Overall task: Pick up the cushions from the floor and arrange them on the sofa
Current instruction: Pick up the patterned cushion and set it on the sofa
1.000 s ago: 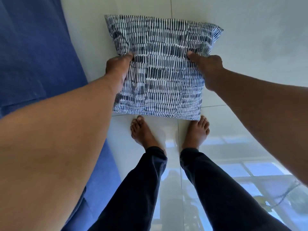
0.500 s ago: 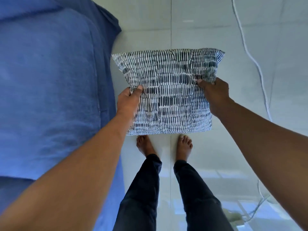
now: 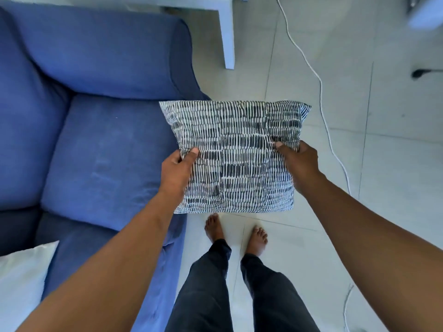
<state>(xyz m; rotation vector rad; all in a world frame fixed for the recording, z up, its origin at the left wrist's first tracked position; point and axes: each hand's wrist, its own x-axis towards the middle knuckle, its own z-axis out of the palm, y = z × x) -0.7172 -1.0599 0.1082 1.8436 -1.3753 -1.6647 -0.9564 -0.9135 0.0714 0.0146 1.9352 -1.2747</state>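
While the patterned cushion (image 3: 236, 156) hangs in the air over the floor (image 3: 395, 164), off the tiles, it is pinched at both side edges: left hand (image 3: 176, 171) closed on the 9 o'clock edge, thumb on the front face, right hand (image 3: 299, 164) closed on the 3 o'clock edge, thumb likewise pressed into the fabric. Both grips look firm; the cover wrinkles near the right thumb. Step in hand, as I judge it: carry phase, pickup done, placement not yet. The blue sofa (image 3: 103, 149) sits at 9 o'clock of the cushion, its seat bare there, armrest at 11 o'clock. A white cushion (image 3: 21, 279) shows at 7 o'clock, on the sofa's lower part. Next move probably calls for swinging the load toward 9 o'clock, over the seat front, and setting it against the backrest. White cable (image 3: 321, 87) trails at 2 o'clock, clear of the feet. Against half a second back: cushion held the same way, but view has lifted, so the sofa arm, seat and a white table leg (image 3: 227, 34) at 12 o'clock now show.
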